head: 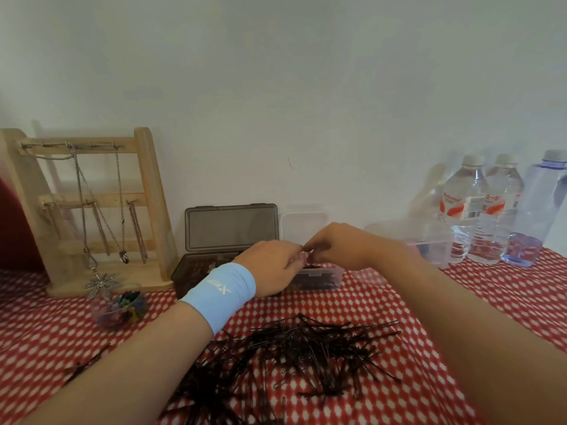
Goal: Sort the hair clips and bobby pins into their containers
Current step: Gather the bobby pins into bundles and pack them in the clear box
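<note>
A big loose pile of dark bobby pins (306,357) lies on the red checked cloth in front of me. Behind it stands a small clear box (319,279) with dark pins inside, its lid up. My left hand (273,268), with a light blue wristband, and my right hand (337,245) meet just above that box, fingertips pinched together on a few bobby pins (310,257). Left of the clear box sits a smoky grey box (190,271) with its lid open against the wall; its contents are mostly hidden by my left hand.
A wooden rack (92,210) hung with chains stands at the left. A small clear jar of coloured clips (122,306) sits before it. Another clear box (429,243) and three water bottles (478,210) stand at the right against the wall. A few stray pins (82,365) lie at left.
</note>
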Action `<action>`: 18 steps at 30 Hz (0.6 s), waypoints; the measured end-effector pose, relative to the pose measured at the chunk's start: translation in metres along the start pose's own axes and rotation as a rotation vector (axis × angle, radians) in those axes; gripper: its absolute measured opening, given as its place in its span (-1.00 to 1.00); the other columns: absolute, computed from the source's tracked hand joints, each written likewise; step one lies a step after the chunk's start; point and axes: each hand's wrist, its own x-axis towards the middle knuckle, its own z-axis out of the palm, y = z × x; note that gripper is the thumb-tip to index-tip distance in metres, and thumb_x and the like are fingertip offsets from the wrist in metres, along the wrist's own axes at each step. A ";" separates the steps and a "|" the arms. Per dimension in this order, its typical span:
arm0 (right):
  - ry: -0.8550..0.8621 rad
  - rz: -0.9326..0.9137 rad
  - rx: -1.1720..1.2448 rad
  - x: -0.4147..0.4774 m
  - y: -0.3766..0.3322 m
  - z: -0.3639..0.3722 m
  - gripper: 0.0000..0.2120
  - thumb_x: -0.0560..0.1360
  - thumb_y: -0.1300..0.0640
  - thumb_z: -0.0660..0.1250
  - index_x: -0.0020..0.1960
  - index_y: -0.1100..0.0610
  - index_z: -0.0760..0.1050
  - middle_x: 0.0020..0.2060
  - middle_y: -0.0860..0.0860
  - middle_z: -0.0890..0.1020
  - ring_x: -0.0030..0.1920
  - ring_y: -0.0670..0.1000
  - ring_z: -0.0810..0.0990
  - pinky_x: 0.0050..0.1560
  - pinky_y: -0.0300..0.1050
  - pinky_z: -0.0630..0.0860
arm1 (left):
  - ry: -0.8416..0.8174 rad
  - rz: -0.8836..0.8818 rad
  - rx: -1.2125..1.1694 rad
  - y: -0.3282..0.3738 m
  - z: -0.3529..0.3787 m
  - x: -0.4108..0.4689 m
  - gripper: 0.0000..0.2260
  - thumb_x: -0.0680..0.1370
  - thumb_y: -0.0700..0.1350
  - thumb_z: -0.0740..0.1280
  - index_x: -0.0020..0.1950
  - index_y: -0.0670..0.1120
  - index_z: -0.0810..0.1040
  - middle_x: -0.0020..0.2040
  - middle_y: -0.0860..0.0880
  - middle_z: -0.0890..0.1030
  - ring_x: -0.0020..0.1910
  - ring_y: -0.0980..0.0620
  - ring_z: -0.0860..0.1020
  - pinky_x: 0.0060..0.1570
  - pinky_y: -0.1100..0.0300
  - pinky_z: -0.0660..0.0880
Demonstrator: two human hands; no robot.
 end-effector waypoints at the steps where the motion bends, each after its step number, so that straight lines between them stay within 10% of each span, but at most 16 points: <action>1: 0.009 -0.002 0.004 0.000 0.000 0.003 -0.70 0.56 0.14 0.40 0.29 0.07 0.62 0.10 -0.05 0.70 0.06 -0.11 0.65 0.23 -0.15 0.52 | 0.010 0.015 0.019 -0.001 0.002 -0.001 -0.72 0.65 0.06 0.10 0.23 0.02 0.52 0.02 0.01 0.62 0.03 -0.05 0.57 0.10 -0.01 0.49; 8: 0.273 0.044 0.252 0.000 0.005 0.002 -0.95 0.43 0.14 0.54 -0.11 0.03 0.72 -0.26 -0.15 0.71 -0.23 -0.22 0.65 -0.12 -0.31 0.56 | 0.112 -0.044 -0.085 -0.005 0.001 -0.002 -0.63 0.67 -0.01 0.13 0.48 0.03 0.39 0.38 0.02 0.52 0.35 -0.01 0.46 0.38 0.06 0.35; 18: 0.293 0.154 0.438 -0.006 0.013 0.005 -0.90 0.41 0.04 0.57 -0.12 0.03 0.74 -0.23 -0.10 0.73 -0.20 -0.18 0.65 -0.18 -0.30 0.52 | 0.165 -0.108 -0.321 -0.003 -0.014 0.015 -0.71 0.67 -0.07 0.16 0.33 0.05 0.54 0.26 0.10 0.60 0.27 0.12 0.51 0.33 0.18 0.39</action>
